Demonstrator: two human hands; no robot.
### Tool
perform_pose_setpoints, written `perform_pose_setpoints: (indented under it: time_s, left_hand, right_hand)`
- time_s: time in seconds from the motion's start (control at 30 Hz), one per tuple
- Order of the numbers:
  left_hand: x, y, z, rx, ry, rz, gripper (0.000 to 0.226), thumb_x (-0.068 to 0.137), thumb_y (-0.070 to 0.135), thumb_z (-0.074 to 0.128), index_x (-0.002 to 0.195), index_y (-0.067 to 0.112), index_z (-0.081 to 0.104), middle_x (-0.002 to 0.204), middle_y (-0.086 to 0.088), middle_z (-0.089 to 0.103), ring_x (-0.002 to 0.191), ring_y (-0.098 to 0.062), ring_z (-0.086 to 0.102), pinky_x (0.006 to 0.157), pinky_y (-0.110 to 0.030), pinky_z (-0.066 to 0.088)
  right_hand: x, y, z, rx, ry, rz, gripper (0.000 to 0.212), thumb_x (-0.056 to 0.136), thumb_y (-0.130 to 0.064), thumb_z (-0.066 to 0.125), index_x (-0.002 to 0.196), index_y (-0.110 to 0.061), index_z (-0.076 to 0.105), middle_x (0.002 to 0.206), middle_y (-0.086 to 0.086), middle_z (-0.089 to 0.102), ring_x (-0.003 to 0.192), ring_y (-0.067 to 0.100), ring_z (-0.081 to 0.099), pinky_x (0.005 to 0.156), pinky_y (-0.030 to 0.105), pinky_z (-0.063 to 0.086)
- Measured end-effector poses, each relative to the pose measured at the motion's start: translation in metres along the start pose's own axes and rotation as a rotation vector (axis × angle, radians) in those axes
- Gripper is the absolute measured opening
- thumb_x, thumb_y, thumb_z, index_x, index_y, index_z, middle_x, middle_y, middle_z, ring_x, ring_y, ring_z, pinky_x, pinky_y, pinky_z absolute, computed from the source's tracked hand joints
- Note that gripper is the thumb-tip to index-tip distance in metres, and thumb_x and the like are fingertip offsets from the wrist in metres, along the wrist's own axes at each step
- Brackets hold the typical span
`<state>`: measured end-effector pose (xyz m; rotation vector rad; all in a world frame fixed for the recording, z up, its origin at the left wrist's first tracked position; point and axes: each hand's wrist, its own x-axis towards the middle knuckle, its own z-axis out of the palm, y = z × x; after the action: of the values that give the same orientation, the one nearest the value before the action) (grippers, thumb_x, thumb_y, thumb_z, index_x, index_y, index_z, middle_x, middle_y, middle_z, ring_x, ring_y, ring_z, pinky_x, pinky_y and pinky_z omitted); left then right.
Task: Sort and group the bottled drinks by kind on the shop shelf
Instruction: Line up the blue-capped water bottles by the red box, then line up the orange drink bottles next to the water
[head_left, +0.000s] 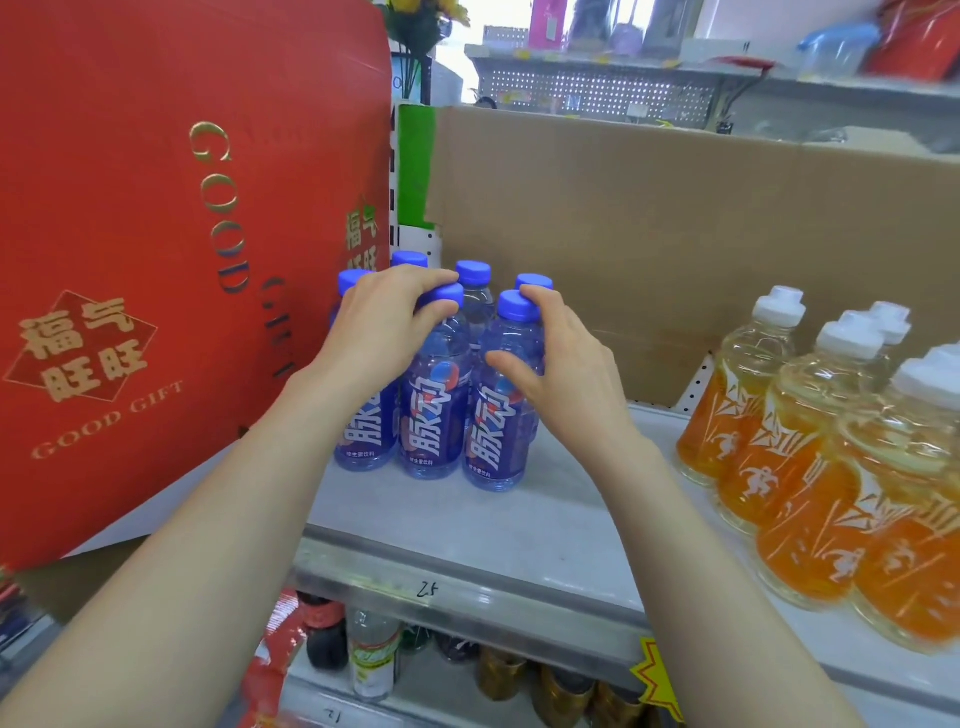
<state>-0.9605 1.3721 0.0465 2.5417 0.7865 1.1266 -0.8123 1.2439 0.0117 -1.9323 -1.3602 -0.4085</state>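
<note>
1. While the blue-capped bottles (363, 431) stand upright in a tight cluster on the grey shelf (467, 519), both hands are placed on the near row of that cluster.
2. Left hand (384, 317): fingers are curled over the blue cap of the middle front bottle (431, 415), with the thumb just under the cap. The hand grips this bottle at the top.
3. Right hand (566, 374): fingers are curled around the cap of the right front bottle (493, 441), and the thumb lies against the bottle's shoulder. The hand grips this bottle.
4. Cluster layout: six blue caps are visible, three in the near row and three in the far row. The bottles touch or stand just beside one another. Each near bottle carries a blue label with white characters.
5. Cluster location: left part of the shelf, just right of a large red gift box (130, 260) and near a brown cardboard sheet (649, 234) that stands along the far side.
6. Second kind: orange drink bottles (810, 519) with white caps stand in rows at the right end of the shelf, well apart from the blue cluster.
7. Bare shelf surface lies between the two groups.
8. Lower shelf: a dark bottle (324, 639), a clear bottle with a green label (373, 654) and gold-coloured containers (561, 686) are partly visible.
9. A yellow starburst tag (657, 675) hangs at the near shelf edge.
</note>
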Motion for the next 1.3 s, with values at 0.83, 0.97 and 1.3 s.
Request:
perform_pose_setpoints:
  time_s: [0.83,0.97,1.3]
  left_hand:
    - [-0.016,0.230,0.116,-0.551,-0.172,0.276,0.028,0.098,0.031,0.058,0.125,0.028,0.065,0.116,0.009,0.066,0.102,-0.005,0.063,0.096,-0.034,0.051]
    - [-0.031,0.272,0.130,-0.611,-0.309,0.209,0.043,0.080,0.066,0.062,0.119,0.047,0.059,0.108,0.018,0.068,0.094,0.004,0.064,0.089,-0.028,0.054]
    - [-0.078,0.269,0.152,-0.481,-0.102,0.124,0.095,0.079,0.035,0.080,0.154,0.033,0.022,0.138,0.009,0.058,0.125,-0.014,0.056,0.102,-0.038,0.047]
  right_hand:
    - [-0.126,0.150,-0.258,-0.431,0.332,0.214,0.033,0.097,-0.029,0.064,0.128,-0.019,0.065,0.129,0.009,0.062,0.121,0.033,0.052,0.099,0.039,0.039]
    - [-0.137,0.167,-0.255,-0.254,0.189,0.237,0.056,0.096,-0.035,0.063,0.148,-0.031,0.043,0.131,-0.004,0.060,0.106,0.014,0.059,0.083,0.027,0.043]
    - [-0.142,0.173,-0.237,-0.219,0.339,0.170,0.061,0.096,-0.029,0.065,0.151,-0.020,0.039,0.142,0.006,0.053,0.130,0.025,0.048,0.104,0.029,0.034]
